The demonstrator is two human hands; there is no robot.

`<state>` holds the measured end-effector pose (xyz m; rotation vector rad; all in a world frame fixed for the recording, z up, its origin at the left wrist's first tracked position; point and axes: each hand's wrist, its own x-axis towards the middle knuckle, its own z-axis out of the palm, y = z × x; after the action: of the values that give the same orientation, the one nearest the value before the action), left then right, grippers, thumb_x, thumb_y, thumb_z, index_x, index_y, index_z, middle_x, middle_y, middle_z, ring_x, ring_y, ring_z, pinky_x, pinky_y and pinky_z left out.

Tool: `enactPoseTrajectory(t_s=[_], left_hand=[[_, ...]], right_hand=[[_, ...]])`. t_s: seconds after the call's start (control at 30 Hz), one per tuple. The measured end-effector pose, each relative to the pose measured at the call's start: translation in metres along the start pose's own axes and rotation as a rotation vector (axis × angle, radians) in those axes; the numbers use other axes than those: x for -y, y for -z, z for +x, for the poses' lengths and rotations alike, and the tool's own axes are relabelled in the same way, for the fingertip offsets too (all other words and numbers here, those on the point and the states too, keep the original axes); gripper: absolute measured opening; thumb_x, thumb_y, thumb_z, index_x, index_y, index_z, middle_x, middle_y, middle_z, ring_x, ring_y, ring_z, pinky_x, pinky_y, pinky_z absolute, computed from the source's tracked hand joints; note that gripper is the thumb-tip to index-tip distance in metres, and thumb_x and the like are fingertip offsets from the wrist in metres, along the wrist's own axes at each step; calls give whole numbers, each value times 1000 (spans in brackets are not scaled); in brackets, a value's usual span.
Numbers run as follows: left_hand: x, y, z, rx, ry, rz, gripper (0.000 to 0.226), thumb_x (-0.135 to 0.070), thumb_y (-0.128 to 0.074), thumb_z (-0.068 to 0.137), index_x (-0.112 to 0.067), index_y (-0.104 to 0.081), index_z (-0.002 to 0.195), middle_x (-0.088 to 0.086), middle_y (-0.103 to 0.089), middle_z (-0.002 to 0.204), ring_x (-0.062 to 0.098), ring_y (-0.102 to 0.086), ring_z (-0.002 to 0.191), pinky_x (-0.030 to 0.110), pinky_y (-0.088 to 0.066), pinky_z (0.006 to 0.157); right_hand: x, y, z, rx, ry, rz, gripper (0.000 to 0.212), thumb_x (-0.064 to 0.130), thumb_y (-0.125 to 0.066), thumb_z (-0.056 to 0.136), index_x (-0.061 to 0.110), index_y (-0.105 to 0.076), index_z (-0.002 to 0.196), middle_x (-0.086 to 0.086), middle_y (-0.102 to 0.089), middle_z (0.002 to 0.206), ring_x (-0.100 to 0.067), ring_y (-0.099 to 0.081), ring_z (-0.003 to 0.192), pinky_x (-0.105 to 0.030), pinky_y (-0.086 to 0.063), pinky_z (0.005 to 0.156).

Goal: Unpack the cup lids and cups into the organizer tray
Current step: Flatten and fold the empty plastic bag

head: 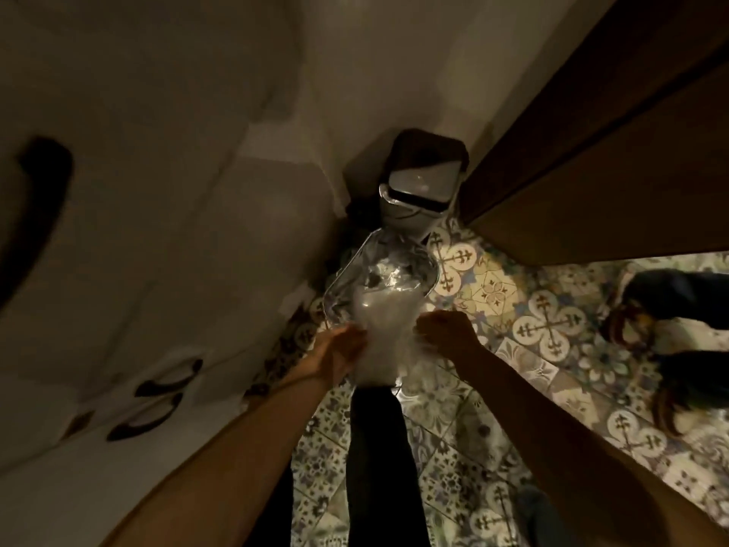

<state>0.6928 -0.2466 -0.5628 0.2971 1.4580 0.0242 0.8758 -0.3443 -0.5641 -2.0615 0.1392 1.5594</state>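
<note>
I look down at a clear plastic organizer tray (428,268) held out over the patterned floor. In front of it, between my hands, is a clear plastic bag (380,333) with something whitish inside; its contents are too blurred to name. My left hand (339,351) grips the bag's left side. On the bag's right side my right hand (447,335) pinches the plastic. The bag's top end lies over the near part of the tray.
A white swing-lid bin (418,199) stands on the floor just beyond the tray. White cabinet fronts with dark handles (165,382) run along the left. A brown wooden door (615,152) is at the right. A dog (670,333) stands on the tiles (493,286) at the right.
</note>
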Motion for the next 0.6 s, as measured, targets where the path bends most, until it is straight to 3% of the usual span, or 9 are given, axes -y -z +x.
enactPoseTrajectory(t_s=[0.07, 0.17, 0.23, 0.3, 0.37, 0.47, 0.6], left_hand=[[8, -1, 24, 12, 24, -7, 21, 0, -42, 103, -5, -62, 100, 6, -67, 94, 15, -62, 86, 26, -51, 80], [12, -5, 54, -28, 48, -10, 18, 6, -51, 100, -6, -64, 95, 8, -65, 96, 14, -62, 86, 19, -58, 68], [11, -3, 70, -46, 91, -55, 14, 1, -55, 100, -6, -65, 93, 9, -65, 95, 15, -62, 81, 19, -59, 60], [9, 1, 78, -25, 150, -106, 17, -18, -55, 103, -10, -65, 93, 5, -62, 91, 16, -59, 74, 27, -55, 60], [7, 4, 80, 33, 186, -190, 30, -38, -52, 101, -12, -64, 97, 7, -60, 95, 22, -60, 82, 37, -52, 74], [6, 10, 77, 54, 175, -287, 54, -53, -49, 97, -12, -57, 131, 16, -59, 132, 36, -54, 128, 51, -44, 103], [-5, 10, 58, 48, 184, -306, 66, -60, -47, 95, -20, -48, 148, 18, -50, 148, 37, -48, 136, 55, -38, 113]], right_hand=[[-3, -4, 31, -5, -25, -108, 25, 6, -69, 93, 15, -66, 71, 1, -69, 64, -13, -66, 56, -28, -57, 52], [-2, -13, 64, 41, -12, -223, 27, 15, -64, 98, 25, -61, 74, -4, -66, 90, -22, -62, 85, -41, -57, 87], [-1, -17, 79, 60, -9, -181, 13, 21, -63, 100, 19, -70, 90, -8, -66, 101, -24, -62, 93, -45, -56, 97], [1, -20, 88, 87, -68, -72, 30, 33, -62, 102, 8, -71, 114, -11, -68, 109, -27, -66, 98, -50, -57, 100], [7, -21, 88, 134, -123, 63, 42, 46, -60, 101, 6, -67, 111, -15, -70, 114, -33, -69, 105, -50, -60, 92], [13, -15, 79, 143, -129, 109, 41, 58, -57, 99, 18, -63, 99, -10, -67, 102, -27, -65, 95, -46, -58, 85], [20, -7, 64, 164, -127, 134, 35, 59, -54, 100, 25, -62, 98, -5, -64, 103, -25, -62, 99, -52, -54, 94]])
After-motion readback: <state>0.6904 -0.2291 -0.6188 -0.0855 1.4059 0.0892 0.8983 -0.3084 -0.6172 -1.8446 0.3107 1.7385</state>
